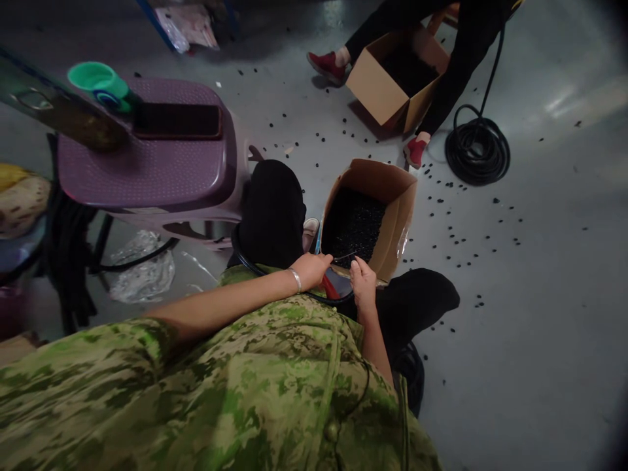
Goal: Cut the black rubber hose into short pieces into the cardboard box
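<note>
My left hand (pixel 314 269), with a silver bracelet at the wrist, is closed over the near edge of an open cardboard box (pixel 400 226). A thin, shiny rod-like piece (pixel 345 256) sticks out from its fingertips toward my right hand. My right hand (pixel 363 281) is closed in a pinch close by; what sits in its fingers is too small to make out. Small black pieces (pixel 356 219) fill the lower part of the box. A black hose (pixel 252 265) runs across my lap and passes under both hands. Something red (pixel 330 288) shows between them.
At left stands a purple stool (pixel 171 173) bearing a green cup (pixel 101 82) and a dark phone (pixel 177 121). A seated person in red shoes has another cardboard box (pixel 377 91) between the legs. A coiled black hose (pixel 478 150) and scattered black bits lie on the floor.
</note>
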A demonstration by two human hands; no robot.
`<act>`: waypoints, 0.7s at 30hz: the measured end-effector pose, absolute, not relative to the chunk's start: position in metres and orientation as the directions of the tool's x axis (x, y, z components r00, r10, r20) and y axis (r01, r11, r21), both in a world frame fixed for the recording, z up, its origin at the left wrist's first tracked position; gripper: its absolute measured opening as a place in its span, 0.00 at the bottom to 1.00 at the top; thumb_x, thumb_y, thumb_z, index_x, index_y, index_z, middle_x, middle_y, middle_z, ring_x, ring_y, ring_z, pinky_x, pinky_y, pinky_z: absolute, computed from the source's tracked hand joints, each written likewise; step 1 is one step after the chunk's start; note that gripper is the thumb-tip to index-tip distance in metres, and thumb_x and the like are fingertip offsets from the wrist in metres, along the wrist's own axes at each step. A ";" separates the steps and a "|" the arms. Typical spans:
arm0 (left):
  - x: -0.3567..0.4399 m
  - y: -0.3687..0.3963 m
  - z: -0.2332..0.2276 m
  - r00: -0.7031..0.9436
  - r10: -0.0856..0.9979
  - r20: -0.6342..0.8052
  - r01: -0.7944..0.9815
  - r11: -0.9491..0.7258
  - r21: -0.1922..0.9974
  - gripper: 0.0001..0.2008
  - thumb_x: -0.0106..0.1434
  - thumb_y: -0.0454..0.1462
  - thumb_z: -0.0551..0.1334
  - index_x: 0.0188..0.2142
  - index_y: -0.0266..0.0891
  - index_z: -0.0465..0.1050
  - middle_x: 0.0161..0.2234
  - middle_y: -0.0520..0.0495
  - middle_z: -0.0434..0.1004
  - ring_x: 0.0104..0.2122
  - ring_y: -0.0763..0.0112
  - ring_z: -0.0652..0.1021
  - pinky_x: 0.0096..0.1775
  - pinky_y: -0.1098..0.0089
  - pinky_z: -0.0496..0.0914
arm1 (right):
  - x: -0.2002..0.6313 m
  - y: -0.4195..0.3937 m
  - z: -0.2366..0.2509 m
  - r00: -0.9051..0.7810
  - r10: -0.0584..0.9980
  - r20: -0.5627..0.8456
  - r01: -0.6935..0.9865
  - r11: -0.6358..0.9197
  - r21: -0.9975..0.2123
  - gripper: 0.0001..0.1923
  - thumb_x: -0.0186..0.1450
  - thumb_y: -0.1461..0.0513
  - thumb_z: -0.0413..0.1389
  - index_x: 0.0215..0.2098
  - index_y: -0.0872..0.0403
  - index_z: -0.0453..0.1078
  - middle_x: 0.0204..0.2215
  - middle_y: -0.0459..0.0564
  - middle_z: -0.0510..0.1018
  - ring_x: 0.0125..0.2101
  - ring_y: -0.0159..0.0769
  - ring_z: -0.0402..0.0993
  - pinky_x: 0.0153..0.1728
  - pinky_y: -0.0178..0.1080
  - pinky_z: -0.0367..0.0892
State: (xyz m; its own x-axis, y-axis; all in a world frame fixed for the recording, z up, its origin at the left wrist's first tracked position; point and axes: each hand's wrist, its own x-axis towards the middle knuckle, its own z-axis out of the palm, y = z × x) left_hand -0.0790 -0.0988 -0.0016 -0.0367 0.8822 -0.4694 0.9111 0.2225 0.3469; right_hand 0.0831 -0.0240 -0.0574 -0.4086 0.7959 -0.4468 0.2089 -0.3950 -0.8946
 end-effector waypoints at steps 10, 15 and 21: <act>-0.078 -0.092 0.018 -0.067 0.837 -0.543 0.921 0.260 0.289 0.11 0.65 0.32 0.52 0.44 0.33 0.70 0.39 0.36 0.79 0.38 0.59 0.80 0.38 0.66 0.71 | 0.079 -0.021 -0.044 -0.519 0.820 -0.242 0.295 -0.094 -0.951 0.11 0.60 0.58 0.58 0.38 0.52 0.78 0.33 0.48 0.80 0.37 0.38 0.75 0.39 0.37 0.69; -0.080 -0.085 0.036 -0.078 0.786 -0.613 0.922 0.291 0.255 0.11 0.64 0.32 0.54 0.44 0.32 0.71 0.37 0.33 0.79 0.39 0.56 0.81 0.39 0.64 0.72 | 0.078 -0.025 -0.047 -0.578 0.786 -0.219 0.305 -0.041 -0.951 0.13 0.61 0.55 0.57 0.39 0.51 0.78 0.38 0.49 0.81 0.40 0.40 0.76 0.44 0.41 0.69; -0.079 -0.087 0.030 -0.098 0.787 -0.609 0.918 0.308 0.251 0.11 0.64 0.32 0.53 0.43 0.32 0.71 0.37 0.32 0.79 0.40 0.55 0.81 0.40 0.64 0.72 | 0.078 -0.026 -0.052 -0.634 0.738 -0.231 0.386 0.043 -0.922 0.20 0.65 0.53 0.51 0.44 0.56 0.76 0.39 0.52 0.81 0.39 0.40 0.76 0.42 0.39 0.69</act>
State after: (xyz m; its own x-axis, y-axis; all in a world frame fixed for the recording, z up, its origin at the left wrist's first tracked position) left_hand -0.0791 -0.0869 0.0304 -0.0980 0.7873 -0.6088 0.9176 0.3082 0.2509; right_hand 0.0784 -0.0261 -0.0522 -0.6343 0.7378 -0.2311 0.3858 0.0431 -0.9216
